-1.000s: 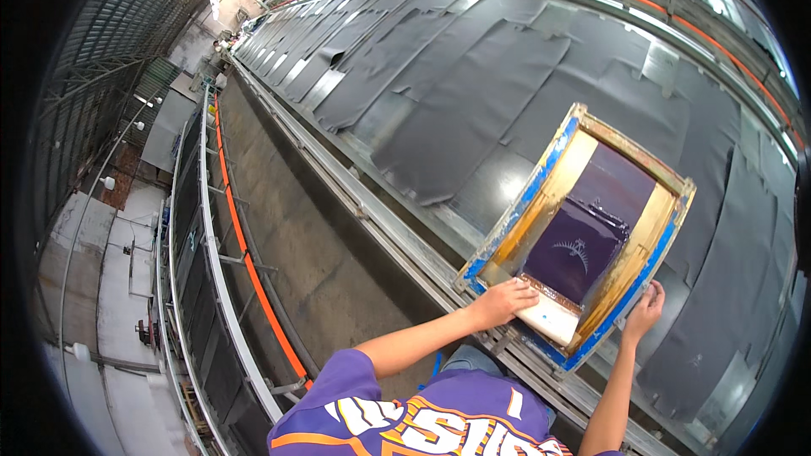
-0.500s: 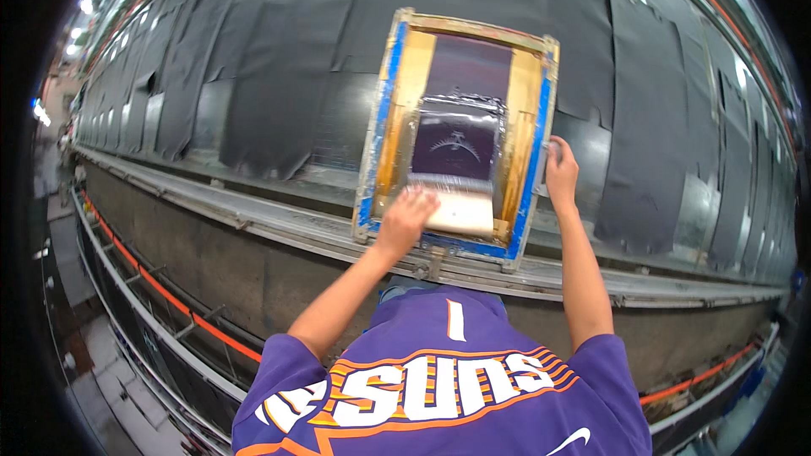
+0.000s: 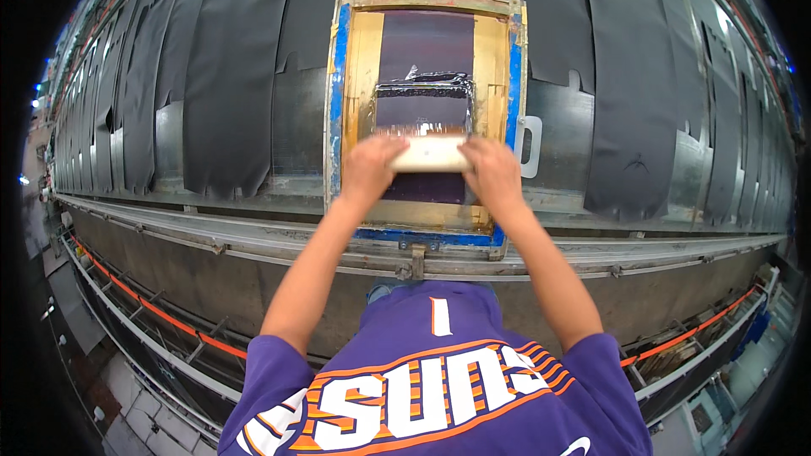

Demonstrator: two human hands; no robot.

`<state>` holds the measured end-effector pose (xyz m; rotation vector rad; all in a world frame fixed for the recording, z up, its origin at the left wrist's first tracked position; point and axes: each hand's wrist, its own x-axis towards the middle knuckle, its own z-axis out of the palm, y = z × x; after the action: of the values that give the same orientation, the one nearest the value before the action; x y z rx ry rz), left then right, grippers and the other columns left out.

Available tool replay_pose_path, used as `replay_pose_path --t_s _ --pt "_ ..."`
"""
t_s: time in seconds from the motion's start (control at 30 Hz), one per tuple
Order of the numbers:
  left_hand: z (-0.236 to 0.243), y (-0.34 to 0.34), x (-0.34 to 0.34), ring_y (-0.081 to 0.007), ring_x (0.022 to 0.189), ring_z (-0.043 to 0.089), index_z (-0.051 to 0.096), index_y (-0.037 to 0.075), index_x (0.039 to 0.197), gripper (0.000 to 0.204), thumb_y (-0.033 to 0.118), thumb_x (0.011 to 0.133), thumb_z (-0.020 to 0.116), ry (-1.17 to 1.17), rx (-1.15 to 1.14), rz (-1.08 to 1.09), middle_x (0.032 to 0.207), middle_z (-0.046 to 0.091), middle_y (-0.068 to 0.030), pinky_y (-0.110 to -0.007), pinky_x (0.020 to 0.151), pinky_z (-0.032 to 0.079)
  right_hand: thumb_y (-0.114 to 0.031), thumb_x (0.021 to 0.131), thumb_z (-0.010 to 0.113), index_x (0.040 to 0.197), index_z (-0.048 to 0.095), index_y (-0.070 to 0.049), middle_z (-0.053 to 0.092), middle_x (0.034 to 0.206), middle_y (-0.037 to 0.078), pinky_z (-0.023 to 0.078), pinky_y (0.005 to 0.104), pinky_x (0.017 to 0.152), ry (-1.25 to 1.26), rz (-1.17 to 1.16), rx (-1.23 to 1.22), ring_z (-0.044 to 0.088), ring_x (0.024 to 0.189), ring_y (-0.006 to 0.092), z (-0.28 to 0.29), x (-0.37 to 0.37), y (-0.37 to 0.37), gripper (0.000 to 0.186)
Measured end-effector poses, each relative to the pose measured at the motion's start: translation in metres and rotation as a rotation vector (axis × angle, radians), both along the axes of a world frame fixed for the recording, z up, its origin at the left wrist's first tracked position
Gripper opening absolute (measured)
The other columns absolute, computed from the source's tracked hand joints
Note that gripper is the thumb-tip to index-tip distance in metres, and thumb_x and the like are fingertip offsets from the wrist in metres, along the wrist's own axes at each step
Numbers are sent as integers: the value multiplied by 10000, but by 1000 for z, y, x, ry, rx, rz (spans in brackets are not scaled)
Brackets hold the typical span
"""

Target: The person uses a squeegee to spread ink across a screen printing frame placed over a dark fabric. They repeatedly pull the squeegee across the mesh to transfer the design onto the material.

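A screen-printing frame (image 3: 427,2), edged with blue tape along its sides, lies flat on the long table. Inside it is a dark mesh window (image 3: 427,42) between yellowish side bands. Glossy dark ink (image 3: 422,81) lies in a ridge across the mesh. Over the mesh, a squeegee with a pale, wide grip (image 3: 429,154) stretches crosswise. Its left end is gripped by my left hand (image 3: 370,171), its right end by my right hand (image 3: 494,171). Its lower edge is hidden.
Black fabric pieces (image 3: 232,76) lie in a row along the metal table (image 3: 562,131). One piece to the right (image 3: 629,93) bears a small dark mark. A pale handle (image 3: 530,147) sticks out from the frame's right side. A metal rail (image 3: 253,236) borders the near edge.
My right hand has left the frame's right side and taken the squeegee's right end. The squeegee has moved farther up the mesh. The frame, tilted before, appears straighter and farther left.
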<state>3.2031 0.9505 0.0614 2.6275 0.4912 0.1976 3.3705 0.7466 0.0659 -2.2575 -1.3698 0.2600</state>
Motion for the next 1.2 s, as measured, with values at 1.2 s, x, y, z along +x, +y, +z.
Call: replay_pose_path --t_s 1.2 --pt "5 7 16 -282 1243 617 716 111 1238 543 -98 737 692 -119 -45 -11 1335 672 -61 -374 1090 488 -239 971 658 1094 722 -52 709 844 143 514 376 752 479 -758 372 666 777 223 -46 86 -28 232"
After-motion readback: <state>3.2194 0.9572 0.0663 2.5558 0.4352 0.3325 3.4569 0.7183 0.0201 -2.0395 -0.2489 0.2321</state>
